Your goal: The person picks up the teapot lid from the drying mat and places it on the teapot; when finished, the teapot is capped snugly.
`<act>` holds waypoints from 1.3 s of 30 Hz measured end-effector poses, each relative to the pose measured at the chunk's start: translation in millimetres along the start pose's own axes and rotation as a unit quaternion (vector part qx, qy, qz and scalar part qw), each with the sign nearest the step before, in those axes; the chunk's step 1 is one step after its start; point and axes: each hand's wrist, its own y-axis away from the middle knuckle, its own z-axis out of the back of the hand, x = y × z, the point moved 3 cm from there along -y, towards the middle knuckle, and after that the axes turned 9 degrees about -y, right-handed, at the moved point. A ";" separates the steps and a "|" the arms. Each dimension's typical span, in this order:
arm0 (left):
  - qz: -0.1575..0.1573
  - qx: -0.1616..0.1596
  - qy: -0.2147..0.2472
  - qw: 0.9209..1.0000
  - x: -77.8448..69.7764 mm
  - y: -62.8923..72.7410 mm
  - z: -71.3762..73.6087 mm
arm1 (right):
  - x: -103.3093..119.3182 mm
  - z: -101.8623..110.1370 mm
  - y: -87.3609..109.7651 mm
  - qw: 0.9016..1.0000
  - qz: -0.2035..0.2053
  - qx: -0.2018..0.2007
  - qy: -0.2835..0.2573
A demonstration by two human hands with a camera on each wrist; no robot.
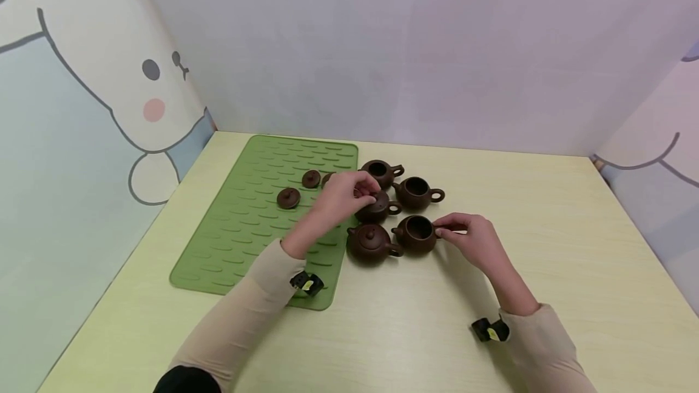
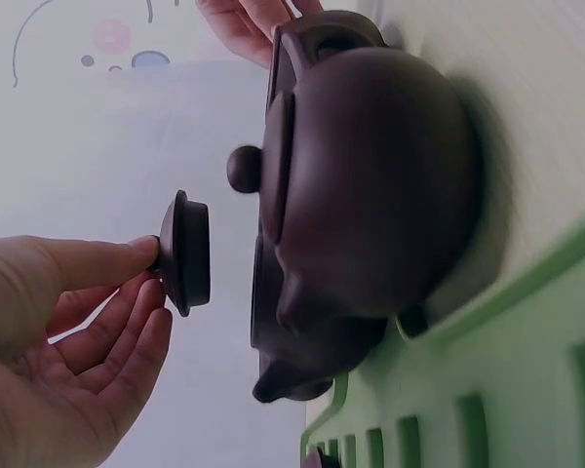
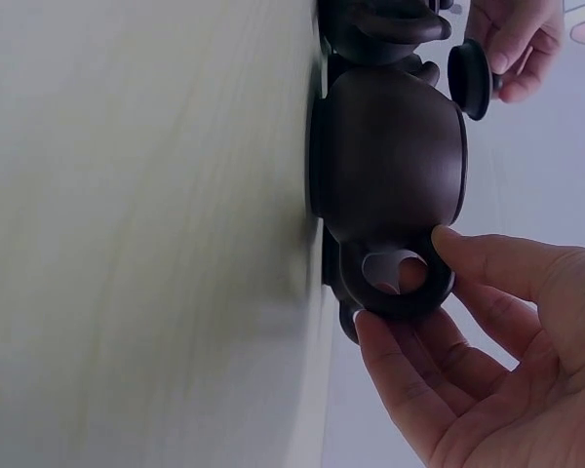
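Lid [image 2: 199,255], one: pinched by its knob between thumb and fingers of the left hand [image 1: 343,196], held above the table [image 1: 393,332]; lidless teapot [image 1: 408,242], one: on the table, left of the right hand [image 1: 472,240], which pinches its handle; lidded teapot [image 1: 367,250], one: beside it, nearer the person than the left hand

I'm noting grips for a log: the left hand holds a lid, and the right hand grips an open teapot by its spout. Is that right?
Not quite: the right hand grips the open teapot by its handle, not its spout, as the right wrist view shows. The left hand does hold a lid.
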 end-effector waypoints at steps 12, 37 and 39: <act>-0.055 0.014 -0.001 0.998 -27.7 -7.3 -17.3 | -0.9 0.2 -0.1 1.000 0.000 0.003 0.001; -0.089 0.073 -0.038 0.993 -50.8 -11.9 -58.5 | -1.0 -0.1 -2.3 1.000 -0.001 0.006 -0.004; -0.090 0.075 -0.043 0.992 -50.9 -11.6 -60.3 | -1.0 0.1 -2.3 1.000 -0.001 0.006 -0.004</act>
